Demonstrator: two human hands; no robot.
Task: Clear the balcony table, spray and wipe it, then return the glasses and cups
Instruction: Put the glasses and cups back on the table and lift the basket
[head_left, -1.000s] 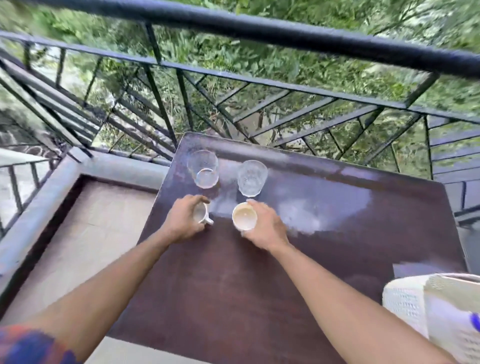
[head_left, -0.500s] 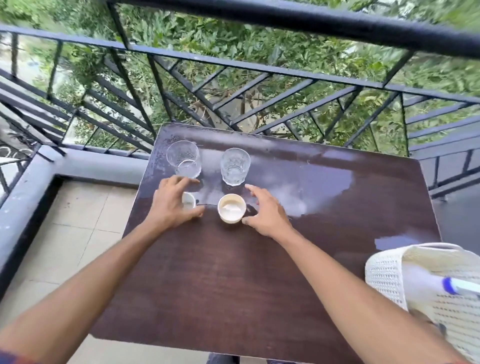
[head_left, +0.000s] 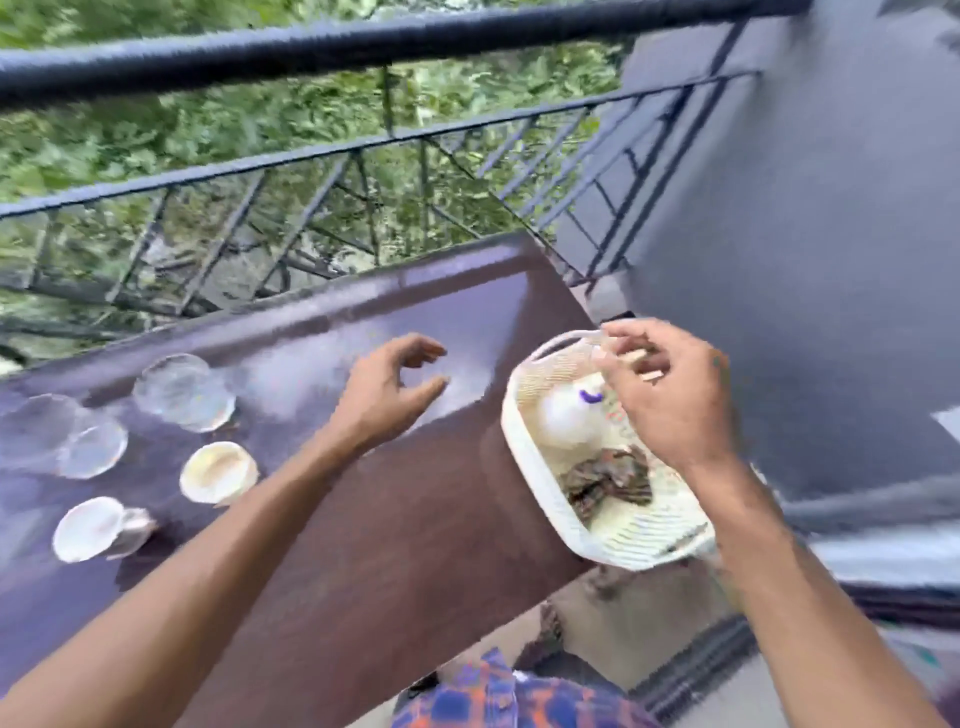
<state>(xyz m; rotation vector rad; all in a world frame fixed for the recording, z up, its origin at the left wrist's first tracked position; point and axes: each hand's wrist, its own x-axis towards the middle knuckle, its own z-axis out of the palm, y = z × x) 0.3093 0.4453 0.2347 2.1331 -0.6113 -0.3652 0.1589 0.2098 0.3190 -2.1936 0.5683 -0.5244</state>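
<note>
Glasses (head_left: 184, 392) and cups (head_left: 218, 473) are set left of the basket (head_left: 525, 467). The left hand (head_left: 387, 387) is held slack and empty; the right hand's (head_left: 675, 395) grip cannot be told.

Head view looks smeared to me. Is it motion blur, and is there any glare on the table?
Head view: motion blur throughout, worst on the two glasses, whose rims smear double; the cups are readable. Head view: pale glare streaks the table by the left hand. Head view: the right hand over the basket is too blurred to judge its grip.
</note>
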